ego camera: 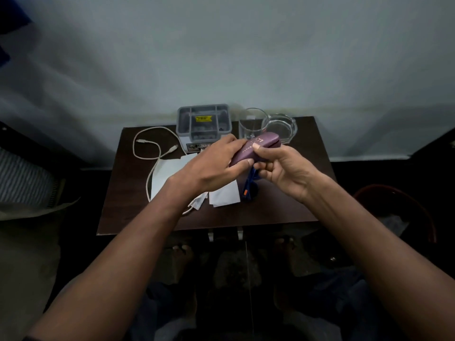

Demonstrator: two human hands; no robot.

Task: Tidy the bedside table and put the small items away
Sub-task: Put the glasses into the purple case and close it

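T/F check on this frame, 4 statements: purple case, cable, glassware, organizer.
1. Both hands hold the purple case above the table. True: left hand and right hand both grip it.
2. The white cable is coiled inside the grey organizer. False: it lies on the table, left of the organizer.
3. The drinking glass and the glass ashtray stand at the table's back right. True.
4. The organizer lies tipped on its side. False: it stands upright.

A home bedroom, dimly lit: a small dark wooden worktop [290,207] stands against a plain pale wall [221,57], with striped bedding [22,178] at the left. It carries a white charging cable [147,143], a drinking glass [250,124] and loose papers [224,196].
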